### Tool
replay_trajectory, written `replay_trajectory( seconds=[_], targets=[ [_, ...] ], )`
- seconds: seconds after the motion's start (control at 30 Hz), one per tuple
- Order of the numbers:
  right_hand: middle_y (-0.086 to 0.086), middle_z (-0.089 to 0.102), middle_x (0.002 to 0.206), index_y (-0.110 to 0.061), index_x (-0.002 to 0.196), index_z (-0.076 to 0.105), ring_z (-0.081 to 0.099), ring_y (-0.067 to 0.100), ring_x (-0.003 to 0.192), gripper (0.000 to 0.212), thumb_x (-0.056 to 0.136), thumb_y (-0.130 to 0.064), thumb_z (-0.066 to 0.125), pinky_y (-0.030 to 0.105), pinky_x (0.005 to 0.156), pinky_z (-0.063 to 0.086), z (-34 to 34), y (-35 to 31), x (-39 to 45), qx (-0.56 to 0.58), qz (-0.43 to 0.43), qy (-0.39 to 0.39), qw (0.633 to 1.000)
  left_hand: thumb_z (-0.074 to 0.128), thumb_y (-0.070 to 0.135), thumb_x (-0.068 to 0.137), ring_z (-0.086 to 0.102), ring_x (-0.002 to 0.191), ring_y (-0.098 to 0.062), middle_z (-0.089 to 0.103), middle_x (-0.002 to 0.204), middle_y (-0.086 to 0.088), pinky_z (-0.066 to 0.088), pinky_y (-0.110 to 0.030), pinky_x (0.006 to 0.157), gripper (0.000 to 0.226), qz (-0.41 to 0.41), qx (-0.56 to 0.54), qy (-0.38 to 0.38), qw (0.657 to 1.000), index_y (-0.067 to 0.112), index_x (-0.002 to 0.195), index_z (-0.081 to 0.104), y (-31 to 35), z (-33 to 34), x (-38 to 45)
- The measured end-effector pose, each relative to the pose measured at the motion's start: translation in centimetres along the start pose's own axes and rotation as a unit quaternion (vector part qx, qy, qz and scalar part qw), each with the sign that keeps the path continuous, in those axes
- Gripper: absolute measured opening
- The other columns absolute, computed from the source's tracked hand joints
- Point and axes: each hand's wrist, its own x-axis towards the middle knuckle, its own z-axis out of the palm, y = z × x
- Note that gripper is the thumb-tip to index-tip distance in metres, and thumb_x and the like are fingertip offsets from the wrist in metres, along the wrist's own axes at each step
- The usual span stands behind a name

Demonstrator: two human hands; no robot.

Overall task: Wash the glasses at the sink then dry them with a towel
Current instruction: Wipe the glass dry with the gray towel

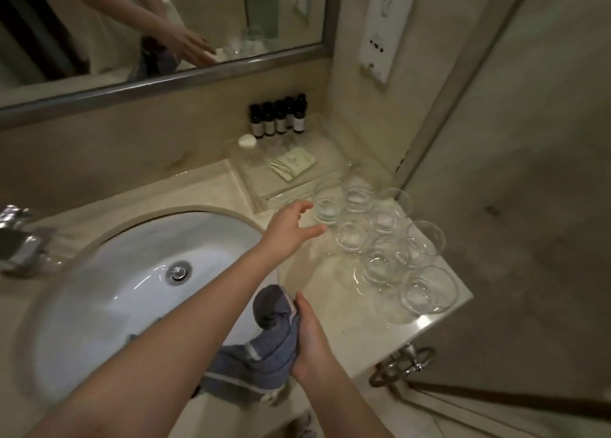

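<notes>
Several clear glasses (380, 236) stand upright in a cluster on the beige counter (334, 308) to the right of the white sink (132, 272). My left hand (291, 227) reaches across the sink's right rim with fingers spread and open, its fingertips just short of the nearest glass (325, 206). My right hand (310, 335) grips a grey-blue towel (264, 348) with pale stripes, bunched at the counter's front edge over the sink rim.
A clear tray (251, 173) at the back holds several small dark bottles (279, 118), a white soap and flat packets (292, 164). A chrome tap (16, 236) sits at the far left. A mirror (148, 24) hangs above. The counter ends at the right beside a glass door.
</notes>
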Motion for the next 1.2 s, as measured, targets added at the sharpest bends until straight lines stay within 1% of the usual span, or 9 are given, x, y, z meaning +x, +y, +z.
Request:
replay_trajectory(
  seconds=[0.17, 0.27, 0.37, 0.47, 0.6, 0.87, 1.0, 1.1, 1.2],
  targets=[
    [0.010, 0.066, 0.118, -0.009, 0.112, 0.065, 0.063, 0.022, 0.092, 0.039, 0.099, -0.040, 0.046, 0.035, 0.084, 0.050, -0.6, -1.2, 1.2, -0.018, 0.007, -0.034, 0.999, 0.080, 0.031, 0.077, 0.041, 0.135, -0.023, 0.041, 0.150, -0.007, 0.036, -0.035, 0.108, 0.086, 0.006, 0.011, -0.011, 1.000, 0.016, 0.149, 0.034, 0.9, 0.2, 5.6],
    [0.011, 0.071, 0.112, -0.011, 0.113, 0.068, 0.065, 0.023, 0.104, 0.045, 0.098, -0.045, 0.044, 0.031, 0.093, 0.050, -0.8, -1.5, 2.0, -0.015, 0.044, -0.033, 0.998, 0.085, 0.027, 0.072, 0.034, 0.141, -0.022, 0.034, 0.155, -0.003, 0.033, -0.034, 0.111, 0.097, 0.002, 0.042, -0.081, 0.996, 0.022, 0.151, 0.029, 0.9, 0.1, 8.1],
    [0.010, 0.074, 0.104, -0.012, 0.106, 0.071, 0.067, 0.022, 0.102, 0.046, 0.097, -0.048, 0.044, 0.027, 0.084, 0.051, -1.3, -1.6, 2.8, -0.019, 0.060, -0.046, 0.997, 0.088, 0.019, 0.068, 0.030, 0.143, -0.025, 0.028, 0.157, -0.005, 0.031, -0.027, 0.104, 0.108, -0.004, 0.095, -0.162, 0.982, 0.025, 0.153, 0.022, 1.0, 0.1, 9.8],
    [0.008, 0.074, 0.101, -0.013, 0.104, 0.072, 0.068, 0.020, 0.099, 0.047, 0.098, -0.049, 0.042, 0.026, 0.081, 0.051, -1.5, -2.2, 2.8, -0.009, 0.063, -0.047, 0.997, 0.089, 0.014, 0.066, 0.033, 0.141, -0.025, 0.032, 0.155, -0.009, 0.032, -0.023, 0.099, 0.110, -0.011, 0.119, -0.170, 0.978, 0.022, 0.153, 0.021, 0.9, 0.5, 10.8],
    [0.007, 0.075, 0.097, -0.014, 0.101, 0.072, 0.069, 0.018, 0.094, 0.047, 0.098, -0.049, 0.042, 0.024, 0.075, 0.051, -1.8, -2.7, 2.5, -0.005, 0.063, -0.065, 0.996, 0.088, 0.012, 0.067, 0.042, 0.133, -0.025, 0.043, 0.143, -0.010, 0.039, -0.026, 0.098, 0.095, -0.006, 0.100, -0.131, 0.986, 0.015, 0.144, 0.033, 0.5, 1.1, 11.2],
    [0.011, 0.072, 0.109, -0.003, 0.113, 0.067, 0.068, 0.018, 0.094, 0.055, 0.088, -0.051, 0.058, 0.029, 0.084, 0.052, -1.7, -3.4, 1.3, -0.017, -0.026, -0.072, 0.997, 0.088, 0.009, 0.066, 0.049, 0.116, -0.021, 0.048, 0.134, -0.009, 0.045, -0.029, 0.087, 0.090, -0.050, -0.003, -0.029, 0.998, 0.011, 0.140, 0.037, -0.7, -0.7, 8.5],
    [0.017, 0.069, 0.116, -0.008, 0.118, 0.067, 0.065, 0.027, 0.110, 0.064, 0.079, -0.059, 0.064, 0.040, 0.105, 0.044, -0.5, -4.2, 0.7, 0.005, -0.053, -0.068, 0.996, 0.091, 0.011, 0.062, 0.054, 0.113, -0.020, 0.054, 0.126, -0.005, 0.047, -0.029, 0.087, 0.086, -0.064, -0.093, 0.053, 0.992, 0.015, 0.134, 0.045, -1.6, -4.8, 4.5],
    [0.011, 0.071, 0.107, -0.011, 0.111, 0.067, 0.066, 0.021, 0.101, 0.046, 0.093, -0.050, 0.050, 0.033, 0.091, 0.050, 0.1, -4.8, 0.1, 0.009, -0.079, -0.085, 0.993, 0.094, 0.025, 0.044, 0.060, 0.101, -0.014, 0.059, 0.110, 0.000, 0.049, -0.025, 0.081, 0.086, -0.078, -0.184, 0.137, 0.970, 0.023, 0.120, 0.054, -2.2, -8.5, 0.1],
    [0.012, 0.072, 0.104, -0.008, 0.110, 0.067, 0.067, 0.021, 0.094, 0.045, 0.095, -0.046, 0.046, 0.029, 0.080, 0.052, 1.4, -5.5, -1.0, 0.004, -0.108, -0.110, 0.988, 0.087, 0.034, 0.035, 0.059, 0.084, -0.011, 0.056, 0.096, 0.002, 0.045, -0.024, 0.075, 0.090, -0.089, -0.285, 0.187, 0.936, 0.022, 0.120, 0.059, -2.6, -11.5, -4.7]
  ],
)
